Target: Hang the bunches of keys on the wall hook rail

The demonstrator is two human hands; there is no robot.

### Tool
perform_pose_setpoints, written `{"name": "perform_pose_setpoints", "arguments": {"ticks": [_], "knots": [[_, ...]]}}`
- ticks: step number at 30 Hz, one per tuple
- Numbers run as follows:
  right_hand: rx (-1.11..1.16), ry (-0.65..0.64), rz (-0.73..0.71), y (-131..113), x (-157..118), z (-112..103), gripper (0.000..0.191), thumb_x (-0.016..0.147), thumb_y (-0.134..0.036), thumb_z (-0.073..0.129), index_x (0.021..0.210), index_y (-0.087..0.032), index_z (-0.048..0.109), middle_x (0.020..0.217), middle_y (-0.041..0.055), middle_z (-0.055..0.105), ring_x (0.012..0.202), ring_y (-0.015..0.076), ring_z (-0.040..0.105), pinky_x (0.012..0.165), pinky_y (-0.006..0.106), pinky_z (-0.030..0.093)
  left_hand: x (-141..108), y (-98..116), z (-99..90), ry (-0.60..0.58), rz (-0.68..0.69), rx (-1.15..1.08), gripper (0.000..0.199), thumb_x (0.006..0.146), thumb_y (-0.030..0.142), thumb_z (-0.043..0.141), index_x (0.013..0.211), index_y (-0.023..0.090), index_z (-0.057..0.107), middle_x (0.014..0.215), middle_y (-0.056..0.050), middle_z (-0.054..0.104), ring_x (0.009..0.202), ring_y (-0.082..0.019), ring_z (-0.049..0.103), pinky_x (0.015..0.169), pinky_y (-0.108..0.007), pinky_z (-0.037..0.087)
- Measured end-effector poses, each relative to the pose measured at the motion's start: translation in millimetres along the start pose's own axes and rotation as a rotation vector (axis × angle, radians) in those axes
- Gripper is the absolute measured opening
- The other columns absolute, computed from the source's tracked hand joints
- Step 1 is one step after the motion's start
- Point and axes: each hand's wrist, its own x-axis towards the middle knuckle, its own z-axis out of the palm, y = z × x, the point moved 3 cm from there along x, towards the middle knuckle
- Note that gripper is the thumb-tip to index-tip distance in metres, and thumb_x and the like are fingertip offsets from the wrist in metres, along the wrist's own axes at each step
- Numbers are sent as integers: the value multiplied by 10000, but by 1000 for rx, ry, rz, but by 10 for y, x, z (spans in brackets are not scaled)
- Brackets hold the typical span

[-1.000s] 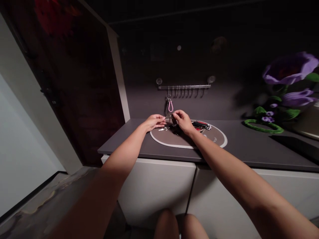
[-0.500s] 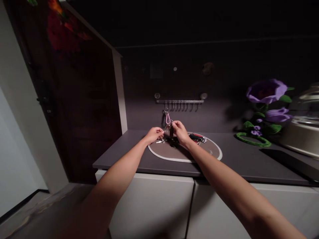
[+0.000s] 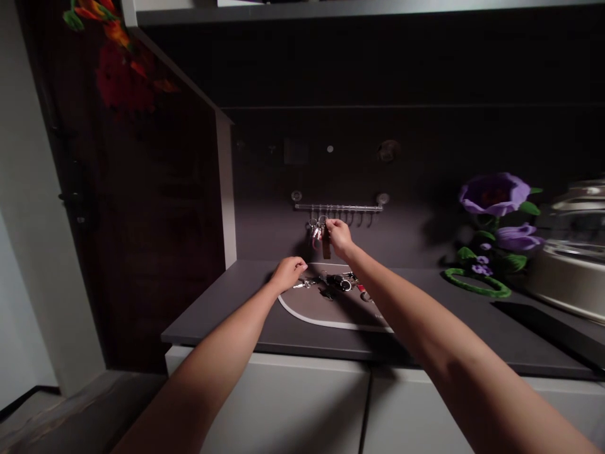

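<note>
Below the hook rail [image 3: 338, 207] on the wall, my right hand [image 3: 339, 236] pinches a key ring [image 3: 323, 222] with a brown strap fob [image 3: 326, 247] hanging down. Beside it, a bunch of keys [image 3: 314, 232] with a pink loop hangs from the rail's left end. Whether the held ring is on a hook is too small to tell. My left hand [image 3: 289, 272] hovers over the left edge of the oval mat [image 3: 307, 313], fingers loosely bent and nothing visible in them. Under and right of it, several keys and rings [image 3: 338, 282] lie on the mat.
Purple fabric flowers [image 3: 496, 195] with a green ring base stand at the counter's right. A domed appliance [image 3: 576, 265] and a dark flat slab [image 3: 543, 325] are farther right. A shelf [image 3: 331, 16] overhangs above; a dark door [image 3: 174, 252] is on the left.
My right hand has risen from just above the mat to the hook rail, carrying the key ring and brown fob. My left hand stays near the mat's left edge. The view has tilted up.
</note>
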Motion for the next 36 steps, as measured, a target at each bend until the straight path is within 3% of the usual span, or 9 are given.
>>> {"name": "perform_pose_setpoints", "arguments": {"ticks": [14, 23, 28, 36], "knots": [[-63, 239, -19, 364, 593, 26, 199, 729, -317, 530, 597, -168, 513, 428, -41, 481, 394, 84, 454, 435, 196, 395, 13, -4, 5, -13, 32, 120, 213, 792, 238, 458, 759, 155, 651, 747, -41, 643, 713, -147, 536, 660, -240, 367], [-204, 243, -26, 568, 576, -50, 243, 750, -359, 495, 722, -135, 583, 473, -27, 523, 436, 85, 483, 477, 190, 421, 9, 14, -2, -15, 21, 93, 205, 792, 221, 462, 753, 146, 648, 711, -32, 631, 689, -138, 531, 648, -236, 374], [-195, 279, -12, 565, 544, -80, 218, 740, -330, 503, 788, -136, 590, 582, -12, 581, 463, 81, 487, 517, 203, 433, 17, -11, 1, -13, 31, 92, 201, 790, 217, 460, 748, 147, 644, 690, -25, 623, 672, -132, 522, 639, -232, 369], [-224, 222, -20, 557, 485, -128, 224, 744, -310, 484, 829, -142, 605, 647, 4, 610, 556, 103, 528, 591, 223, 451, 27, -32, -5, -8, 51, 77, 208, 787, 214, 444, 745, 147, 637, 669, -20, 606, 643, -132, 512, 621, -232, 360]]}}
